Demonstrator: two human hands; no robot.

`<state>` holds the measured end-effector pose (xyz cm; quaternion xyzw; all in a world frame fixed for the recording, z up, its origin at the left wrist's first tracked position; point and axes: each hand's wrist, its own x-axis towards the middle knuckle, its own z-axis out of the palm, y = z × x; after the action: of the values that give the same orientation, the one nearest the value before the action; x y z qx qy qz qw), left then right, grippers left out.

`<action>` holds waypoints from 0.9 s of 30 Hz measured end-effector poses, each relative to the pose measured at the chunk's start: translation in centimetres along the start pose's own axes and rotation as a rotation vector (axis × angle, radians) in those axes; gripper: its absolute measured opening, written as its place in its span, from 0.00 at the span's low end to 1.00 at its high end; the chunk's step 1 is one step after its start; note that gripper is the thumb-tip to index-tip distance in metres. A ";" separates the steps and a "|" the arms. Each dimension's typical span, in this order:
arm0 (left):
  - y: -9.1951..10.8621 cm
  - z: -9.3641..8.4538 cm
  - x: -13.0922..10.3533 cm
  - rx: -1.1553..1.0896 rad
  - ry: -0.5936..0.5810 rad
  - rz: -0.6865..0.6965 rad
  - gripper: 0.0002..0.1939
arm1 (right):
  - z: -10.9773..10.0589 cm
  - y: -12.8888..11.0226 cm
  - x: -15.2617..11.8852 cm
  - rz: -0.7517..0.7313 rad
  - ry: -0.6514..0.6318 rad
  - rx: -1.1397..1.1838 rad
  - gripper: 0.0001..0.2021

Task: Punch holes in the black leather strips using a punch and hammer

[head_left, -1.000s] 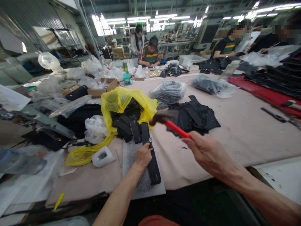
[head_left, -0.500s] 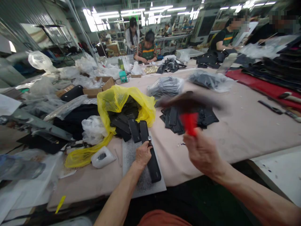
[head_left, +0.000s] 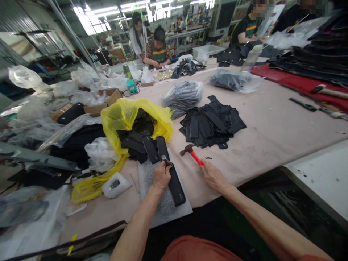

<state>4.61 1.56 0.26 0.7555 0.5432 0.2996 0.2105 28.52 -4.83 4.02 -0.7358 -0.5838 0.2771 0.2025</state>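
My left hand [head_left: 162,175] is closed around a short metal punch [head_left: 166,160], which leans over the far end of a black strip [head_left: 177,186]. That strip lies lengthwise on a speckled pale board [head_left: 154,210] at the table's front edge. In my right hand [head_left: 213,175] is a claw hammer [head_left: 192,152] with a red handle, its dark head low over the cloth beside the board. Whether the head touches the table I cannot tell. More black strips [head_left: 150,149] spill from a yellow plastic bag [head_left: 114,116] onto the board's far end.
A pile of black strips [head_left: 214,121] lies beyond the hammer, with a clear bag of grey pieces [head_left: 183,96] behind it. A small white bag [head_left: 116,185] sits left of the board. Stacked dark pieces [head_left: 320,54] rise at the right. Co-workers sit across the table.
The hammer has come down from its raised, blurred position to low beside the board. The punch has tilted over in my left hand. The view has shifted slightly.
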 end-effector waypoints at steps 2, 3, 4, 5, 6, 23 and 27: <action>-0.2 0.0 0.0 -0.030 0.005 0.010 0.09 | 1.6 -1.1 -0.6 -0.184 0.103 -0.131 0.19; -0.2 0.0 -0.1 -0.043 0.008 0.017 0.09 | 2.4 -1.9 -1.1 -0.265 0.120 -0.163 0.21; -0.2 0.0 -0.1 -0.055 0.012 0.023 0.09 | 3.2 -2.8 -1.6 -0.334 0.110 -0.178 0.23; -0.2 -0.1 -0.1 -0.067 0.014 0.024 0.10 | 3.9 -3.6 -2.2 -0.395 0.082 -0.180 0.24; -0.2 -0.1 0.0 -0.083 0.014 0.021 0.10 | 4.7 -4.3 -2.7 -0.444 0.044 -0.179 0.26; 0.4 -1.4 -1.9 -0.310 0.079 -0.215 0.10 | 7.1 -5.1 -3.8 -0.451 0.014 -0.160 0.25; 0.2 -1.2 -1.7 -0.281 0.087 -0.219 0.10 | 6.2 -6.2 -0.8 -0.371 0.043 -0.097 0.13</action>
<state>3.52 -0.09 0.88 0.6411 0.5838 0.3804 0.3216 19.75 -4.29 3.29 -0.6301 -0.7177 0.1907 0.2267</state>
